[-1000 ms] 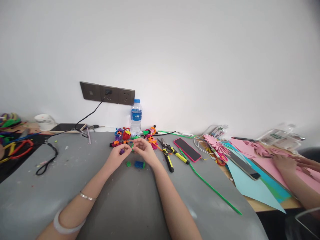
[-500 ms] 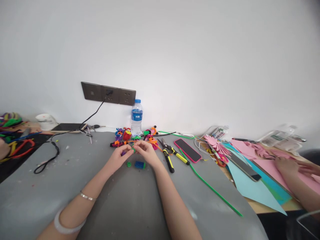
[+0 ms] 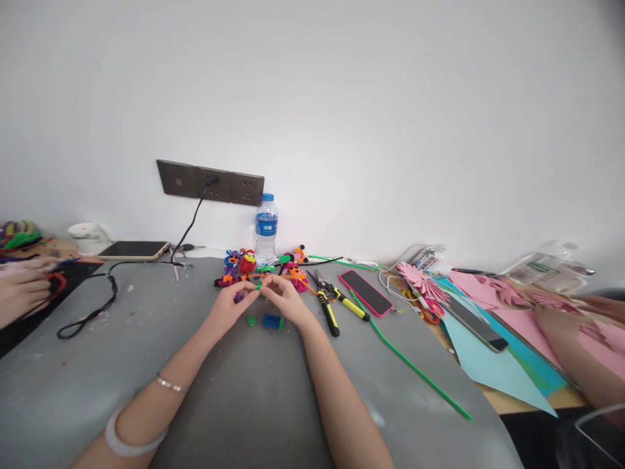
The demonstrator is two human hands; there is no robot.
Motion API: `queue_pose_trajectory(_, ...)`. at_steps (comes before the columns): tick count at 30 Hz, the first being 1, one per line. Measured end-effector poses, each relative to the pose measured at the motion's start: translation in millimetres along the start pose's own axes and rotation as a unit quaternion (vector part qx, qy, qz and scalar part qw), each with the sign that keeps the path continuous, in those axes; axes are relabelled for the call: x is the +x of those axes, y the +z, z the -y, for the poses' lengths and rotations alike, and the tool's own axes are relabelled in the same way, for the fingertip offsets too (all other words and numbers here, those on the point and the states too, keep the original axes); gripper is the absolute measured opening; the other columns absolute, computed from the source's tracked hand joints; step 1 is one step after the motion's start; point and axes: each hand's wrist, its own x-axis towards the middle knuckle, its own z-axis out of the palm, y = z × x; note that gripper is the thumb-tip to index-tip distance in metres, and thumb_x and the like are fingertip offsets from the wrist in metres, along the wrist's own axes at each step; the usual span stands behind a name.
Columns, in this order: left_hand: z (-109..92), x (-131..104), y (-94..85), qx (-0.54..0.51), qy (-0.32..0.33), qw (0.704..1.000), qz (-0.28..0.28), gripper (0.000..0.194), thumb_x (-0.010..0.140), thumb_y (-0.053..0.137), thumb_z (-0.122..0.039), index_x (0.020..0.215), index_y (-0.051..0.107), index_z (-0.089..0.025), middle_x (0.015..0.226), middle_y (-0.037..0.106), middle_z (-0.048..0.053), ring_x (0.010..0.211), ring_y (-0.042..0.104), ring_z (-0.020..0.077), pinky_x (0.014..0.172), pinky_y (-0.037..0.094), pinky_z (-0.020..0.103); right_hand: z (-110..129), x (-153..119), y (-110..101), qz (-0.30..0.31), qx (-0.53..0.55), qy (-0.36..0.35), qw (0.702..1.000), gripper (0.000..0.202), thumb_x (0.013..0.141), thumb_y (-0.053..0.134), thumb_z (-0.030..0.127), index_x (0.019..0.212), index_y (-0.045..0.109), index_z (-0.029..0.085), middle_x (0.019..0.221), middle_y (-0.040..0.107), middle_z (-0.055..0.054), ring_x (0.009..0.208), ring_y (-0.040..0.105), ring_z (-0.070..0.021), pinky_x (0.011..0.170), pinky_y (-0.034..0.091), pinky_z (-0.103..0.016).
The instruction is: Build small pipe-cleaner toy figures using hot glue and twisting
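Observation:
Over the middle of the grey table, my left hand (image 3: 235,303) and my right hand (image 3: 282,296) meet at the fingertips. Between them is a small green piece of pipe cleaner (image 3: 258,287), pinched from both sides and mostly covered by the fingers. A bit of purple (image 3: 239,297) shows under the left fingers. Just below the hands lie a small green coil (image 3: 251,320) and a blue roll with a green end (image 3: 272,322). Behind the fingers stand several colourful pipe-cleaner figures (image 3: 248,261).
Yellow-and-black pliers (image 3: 328,312), a pink-cased phone (image 3: 366,292) and a long green pipe cleaner (image 3: 420,371) lie to the right. A water bottle (image 3: 266,228) stands against the wall. A black cable (image 3: 95,314) loops at left. Co-workers' hands show at both sides.
My hands stay almost in place around the green piece. At left, a co-worker's hands have come further into view, and the black cable has shifted. The right co-worker's hands have moved.

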Motion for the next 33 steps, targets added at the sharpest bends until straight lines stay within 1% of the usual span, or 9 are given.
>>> queue_pose_trajectory(3,3,1,0.3,-0.006,-0.001,1.0,-0.013,0.029,0.076,0.06,-0.047,0.075,0.064,-0.017,0.054,0.042,-0.006,0.051,0.036,0.0108,0.052,0.03,0.024,0,-1,0,0.005,-0.007,0.008,1.0,0.03,0.08,0.063,0.046,0.076,0.052,0.019,0.069,0.045,0.003,0.06,0.041,-0.0113,0.058,0.032,-0.024)
queue_pose_trajectory(5,6,1,0.5,-0.016,-0.006,1.0,-0.012,0.029,0.077,0.061,-0.046,0.076,0.063,-0.017,0.053,0.039,-0.007,0.05,0.035,0.0105,0.051,0.029,0.024,0,-1,-1,0.008,-0.008,0.009,1.0,0.03,0.08,0.063,0.047,0.076,0.052,0.019,0.069,0.045,0.003,0.06,0.041,-0.0113,0.058,0.032,-0.024)
queue_pose_trajectory(10,8,-1,1.8,-0.063,-0.027,0.998,-0.005,0.028,0.078,0.062,-0.045,0.078,0.062,-0.017,0.053,0.037,-0.007,0.05,0.034,0.0098,0.05,0.029,0.023,0,-2,0,0.023,-0.005,0.003,1.0,0.03,0.081,0.062,0.046,0.077,0.051,0.018,0.069,0.043,0.004,0.059,0.039,-0.0106,0.057,0.03,-0.023)
queue_pose_trajectory(14,6,-2,2.8,-0.118,-0.055,0.992,0.003,0.032,0.075,0.065,-0.048,0.077,0.061,-0.016,0.054,0.035,-0.007,0.048,0.031,0.0087,0.048,0.026,0.022,1,-3,0,0.038,0.002,-0.006,0.999,0.031,0.083,0.061,0.046,0.079,0.05,0.018,0.072,0.044,0.003,0.062,0.039,-0.0107,0.059,0.031,-0.024)
queue_pose_trajectory(18,4,-3,3.6,-0.165,-0.078,0.983,0.002,0.034,0.072,0.068,-0.049,0.076,0.06,-0.016,0.053,0.034,-0.008,0.046,0.029,0.0075,0.047,0.023,0.021,0,-3,-2,0.049,0.005,-0.017,0.999,0.031,0.084,0.061,0.047,0.08,0.05,0.018,0.073,0.044,0.003,0.063,0.04,-0.0108,0.06,0.032,-0.024)
queue_pose_trajectory(22,6,-3,5.8,-0.201,-0.094,0.975,-0.006,0.033,0.072,0.069,-0.047,0.076,0.06,-0.016,0.051,0.033,-0.009,0.046,0.028,0.0069,0.047,0.022,0.021,-1,-3,-2,0.056,0.011,-0.02,0.998,0.03,0.084,0.061,0.046,0.081,0.051,0.018,0.072,0.043,0.003,0.062,0.038,-0.0106,0.059,0.031,-0.024)
queue_pose_trajectory(26,4,-5,10.8,-0.262,-0.108,0.959,-0.014,0.031,0.072,0.071,-0.045,0.075,0.059,-0.016,0.05,0.031,-0.009,0.046,0.025,0.0062,0.047,0.022,0.021,4,-4,-2,0.063,0.019,-0.022,0.998,0.03,0.084,0.061,0.046,0.08,0.051,0.018,0.071,0.042,0.003,0.062,0.038,-0.0107,0.058,0.032,-0.023)
queue_pose_trajectory(30,-2,-7,14.1,-0.334,-0.141,0.932,0.01,0.035,0.069,0.075,-0.045,0.066,0.055,-0.016,0.047,0.026,-0.011,0.045,0.018,0.0052,0.046,0.022,0.021,7,-4,-2,0.064,0.034,-0.021,0.997,0.029,0.083,0.063,0.045,0.079,0.052,0.018,0.071,0.044,0.003,0.062,0.041,-0.0104,0.059,0.036,-0.023)
queue_pose_trajectory(33,-5,-7,13.2,-0.352,-0.15,0.924,0.014,0.038,0.068,0.076,-0.045,0.063,0.052,-0.016,0.047,0.026,-0.011,0.045,0.017,0.0052,0.045,0.022,0.021,3,-2,-2,0.046,0.037,-0.022,0.998,0.03,0.079,0.067,0.044,0.078,0.055,0.018,0.071,0.049,0.002,0.062,0.046,-0.0105,0.06,0.04,-0.024)
